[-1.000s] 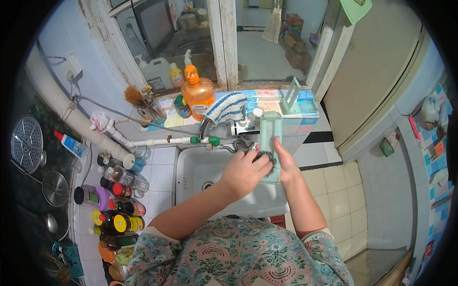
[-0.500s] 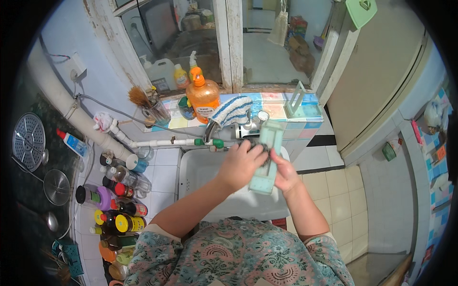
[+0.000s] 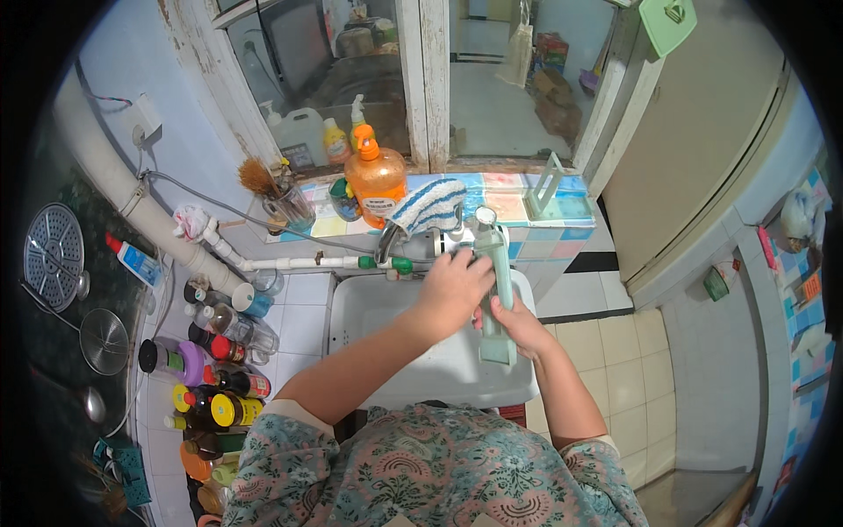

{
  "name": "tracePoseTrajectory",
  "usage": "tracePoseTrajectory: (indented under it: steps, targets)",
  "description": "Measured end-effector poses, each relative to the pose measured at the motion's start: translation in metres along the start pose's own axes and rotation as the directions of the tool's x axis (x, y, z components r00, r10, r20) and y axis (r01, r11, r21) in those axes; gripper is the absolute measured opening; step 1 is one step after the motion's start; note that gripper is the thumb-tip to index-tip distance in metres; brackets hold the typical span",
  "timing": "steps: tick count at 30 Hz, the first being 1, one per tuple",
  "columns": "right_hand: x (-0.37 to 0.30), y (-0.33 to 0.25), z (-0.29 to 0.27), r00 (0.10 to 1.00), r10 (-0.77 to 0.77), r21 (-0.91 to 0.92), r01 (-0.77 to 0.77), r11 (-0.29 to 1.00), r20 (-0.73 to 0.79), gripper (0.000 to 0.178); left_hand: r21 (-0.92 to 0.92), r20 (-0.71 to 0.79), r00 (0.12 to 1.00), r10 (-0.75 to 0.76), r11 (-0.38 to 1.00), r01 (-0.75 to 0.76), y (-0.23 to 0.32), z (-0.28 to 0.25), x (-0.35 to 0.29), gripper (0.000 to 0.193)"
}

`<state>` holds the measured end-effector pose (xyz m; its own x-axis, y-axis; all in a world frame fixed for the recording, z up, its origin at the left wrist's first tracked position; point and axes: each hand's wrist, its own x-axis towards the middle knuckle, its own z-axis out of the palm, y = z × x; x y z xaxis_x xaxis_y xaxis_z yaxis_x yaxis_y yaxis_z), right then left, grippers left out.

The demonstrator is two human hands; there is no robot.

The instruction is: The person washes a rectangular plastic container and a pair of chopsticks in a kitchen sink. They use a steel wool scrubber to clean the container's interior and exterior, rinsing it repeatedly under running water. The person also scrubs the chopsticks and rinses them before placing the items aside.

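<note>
Over the sink, my right hand (image 3: 520, 327) is closed round the lower part of a long pale green plastic holder (image 3: 499, 351), thumb along its side. The piece stands tilted, its long side turned toward me. My left hand (image 3: 455, 288) presses against its upper left side with bent fingers, closed on a dark scouring pad that is mostly hidden beneath them. Under both hands lies the white sink (image 3: 386, 373). Behind them is the metal faucet (image 3: 384, 243), with a blue-and-white striped cloth (image 3: 430, 206) draped over it.
An orange pump bottle (image 3: 376, 180) and a glass with brushes (image 3: 288, 206) stand on the tiled ledge. A pale green stand (image 3: 546, 198) sits at its right end. Several bottles and jars, among them a yellow-lidded jar (image 3: 235, 409), crowd the left counter. A white pipe (image 3: 294, 263) runs behind the sink.
The green holder has turned from its broad face to a narrower side view and is more upright. My left hand has shifted slightly right along it, covering more of the pad.
</note>
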<state>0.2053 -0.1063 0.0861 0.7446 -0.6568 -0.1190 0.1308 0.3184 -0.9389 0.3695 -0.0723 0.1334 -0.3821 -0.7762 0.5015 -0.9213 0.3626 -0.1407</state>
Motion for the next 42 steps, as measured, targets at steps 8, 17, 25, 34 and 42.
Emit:
tracePoseTrajectory:
  steps: [8,17,25,34,42]
  targets:
    - [0.007,0.008,-0.009,0.979,0.046,0.151,-0.016,0.988,-0.200,0.044,-0.178,0.045,0.998,-0.054,0.982,0.061,0.016,0.001,-0.003,0.035]
    - [0.024,0.007,-0.022,0.929,0.137,0.300,-0.030,0.953,-0.344,0.054,-0.806,0.564,0.661,-0.495,-0.155,0.571,-0.009,0.012,-0.037,0.038]
    - [0.030,0.000,0.003,0.958,-0.020,0.545,0.181,0.819,-0.288,0.032,-0.810,0.188,0.927,-0.325,0.483,0.333,-0.009,0.011,-0.051,0.037]
    - [0.030,-0.002,0.009,0.994,-0.104,0.548,0.066,0.834,0.037,0.058,-0.847,0.237,0.909,-0.342,0.385,0.366,0.002,0.000,-0.036,0.034]
    - [0.037,-0.007,0.018,0.988,-0.149,0.642,0.139,0.754,-0.039,0.060,-0.886,0.170,0.855,-0.491,0.304,0.350,-0.008,-0.003,-0.001,0.032]
